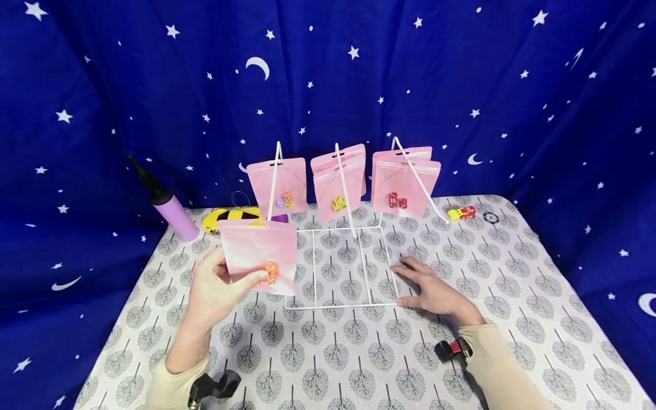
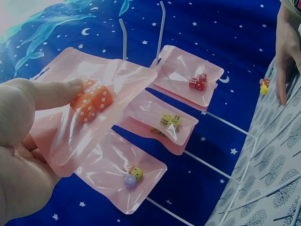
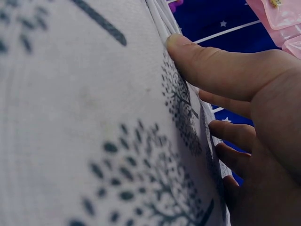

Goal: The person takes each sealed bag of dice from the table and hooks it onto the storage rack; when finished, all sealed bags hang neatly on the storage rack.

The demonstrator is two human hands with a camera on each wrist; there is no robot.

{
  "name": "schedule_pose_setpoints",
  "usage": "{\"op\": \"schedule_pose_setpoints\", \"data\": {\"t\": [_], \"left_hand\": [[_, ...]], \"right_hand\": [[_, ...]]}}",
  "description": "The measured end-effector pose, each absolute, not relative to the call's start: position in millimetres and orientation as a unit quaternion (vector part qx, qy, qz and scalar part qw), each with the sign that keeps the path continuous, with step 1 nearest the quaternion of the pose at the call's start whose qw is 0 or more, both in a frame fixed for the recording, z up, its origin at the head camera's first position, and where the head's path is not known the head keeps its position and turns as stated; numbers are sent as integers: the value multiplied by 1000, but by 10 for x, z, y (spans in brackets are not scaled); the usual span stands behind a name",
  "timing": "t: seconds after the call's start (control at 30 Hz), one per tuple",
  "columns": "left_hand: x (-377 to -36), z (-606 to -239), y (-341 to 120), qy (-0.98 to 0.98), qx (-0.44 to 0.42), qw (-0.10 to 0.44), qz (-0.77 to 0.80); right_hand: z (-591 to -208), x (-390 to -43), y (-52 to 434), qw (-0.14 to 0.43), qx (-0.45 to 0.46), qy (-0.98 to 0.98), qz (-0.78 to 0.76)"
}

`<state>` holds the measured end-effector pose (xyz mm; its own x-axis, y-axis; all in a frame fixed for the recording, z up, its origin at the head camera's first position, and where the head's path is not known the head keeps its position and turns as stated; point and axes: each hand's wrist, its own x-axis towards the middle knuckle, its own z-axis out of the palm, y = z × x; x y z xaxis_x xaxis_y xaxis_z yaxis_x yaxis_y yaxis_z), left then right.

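Note:
My left hand pinches a pink zip bag with orange dice inside, thumb on the front. In the head view the bag's top edge meets the lower end of the white wire rack's left prong; whether the prong passes through it I cannot tell. My right hand rests at the right side of the rack's base, fingers spread, thumb by the front corner. Farther back hang a pink bag with mixed dice, bags with yellow dice and bags with red dice.
A purple hand pump and a yellow toy car stand at the back left. Back right lie a small red-and-yellow toy and a round dark chip. A blue starry curtain hangs behind the patterned tablecloth.

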<state>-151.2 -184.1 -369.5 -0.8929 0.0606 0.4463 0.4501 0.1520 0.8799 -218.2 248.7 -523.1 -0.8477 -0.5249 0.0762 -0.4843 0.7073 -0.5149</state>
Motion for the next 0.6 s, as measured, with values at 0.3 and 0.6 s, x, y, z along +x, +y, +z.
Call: {"op": "schedule_pose_setpoints", "data": {"t": [0.3, 0.6], "left_hand": [[-1528, -3737, -1804, -752, -177, 153, -616], [-1580, -3774, -1773, -759, -160, 146, -613]], "right_hand": [[-5236, -2180, 2490, 43, -270, 924, -269], [-5224, -2174, 2482, 45, -266, 924, -272]]}}
